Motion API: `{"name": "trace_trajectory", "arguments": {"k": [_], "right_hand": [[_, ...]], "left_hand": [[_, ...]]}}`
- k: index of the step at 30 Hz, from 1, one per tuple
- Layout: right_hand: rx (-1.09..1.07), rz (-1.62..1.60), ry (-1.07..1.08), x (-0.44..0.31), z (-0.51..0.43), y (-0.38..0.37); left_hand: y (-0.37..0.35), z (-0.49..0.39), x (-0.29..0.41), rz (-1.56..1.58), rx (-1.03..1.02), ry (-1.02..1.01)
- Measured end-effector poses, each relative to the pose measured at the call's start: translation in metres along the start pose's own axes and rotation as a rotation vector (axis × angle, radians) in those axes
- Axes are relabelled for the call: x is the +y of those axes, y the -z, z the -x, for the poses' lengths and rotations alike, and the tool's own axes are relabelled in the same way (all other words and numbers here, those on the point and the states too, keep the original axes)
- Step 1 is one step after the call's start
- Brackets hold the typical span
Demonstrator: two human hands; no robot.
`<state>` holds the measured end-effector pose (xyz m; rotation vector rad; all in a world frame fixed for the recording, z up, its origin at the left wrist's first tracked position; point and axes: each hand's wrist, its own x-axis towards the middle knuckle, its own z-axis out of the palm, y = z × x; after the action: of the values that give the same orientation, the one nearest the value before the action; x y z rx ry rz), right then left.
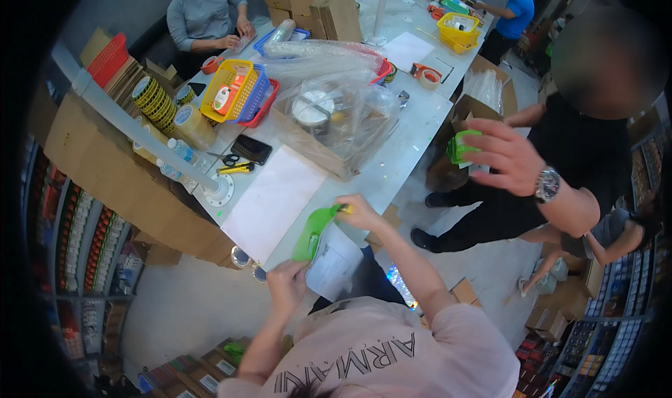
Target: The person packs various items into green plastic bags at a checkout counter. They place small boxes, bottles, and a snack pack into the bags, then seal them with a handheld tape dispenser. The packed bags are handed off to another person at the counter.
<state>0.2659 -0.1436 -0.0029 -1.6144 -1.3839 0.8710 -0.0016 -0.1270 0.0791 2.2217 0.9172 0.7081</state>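
A green plastic bag (313,233) is stretched between my two hands at the near edge of the table. My left hand (287,285) grips its lower end, together with the edge of a printed white paper sheet (334,261) that hangs beside it. Around the bag's upper end, my right hand (359,212) is closed, with a small yellow piece showing at the fingers; what that piece is I cannot tell. A blank white sheet (275,201) lies on the table just beyond my hands.
On the table (415,114) are a plastic-wrapped carton (336,130), stacked baskets (231,91), a smartphone (251,149), scissors (230,159) and a yellow cutter (235,168). A white post (152,146) rises at the left. At the right a person (583,135) in black stands close, one hand raised.
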Motion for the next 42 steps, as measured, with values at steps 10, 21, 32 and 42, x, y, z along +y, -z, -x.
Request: {"name": "trace_trajectory", "arguments": {"k": [10,21,32,42], "right_hand": [[1.298,-0.044,0.025,-0.019,0.175,0.131],[1.591,0.039,0.36,-0.002,0.199,0.339],[2.15,0.121,-0.068,0.149,0.285,0.483],[1.503,-0.729,-0.402,0.209,0.129,0.331]], "left_hand": [[-0.083,-0.122,0.125,0.322,-0.037,-0.568],[-0.251,-0.223,0.291,0.518,-0.153,-0.764],[-0.376,-0.285,0.348,0.732,-0.344,-0.464],[-0.312,-0.12,0.049,0.24,-0.736,0.23]]}}
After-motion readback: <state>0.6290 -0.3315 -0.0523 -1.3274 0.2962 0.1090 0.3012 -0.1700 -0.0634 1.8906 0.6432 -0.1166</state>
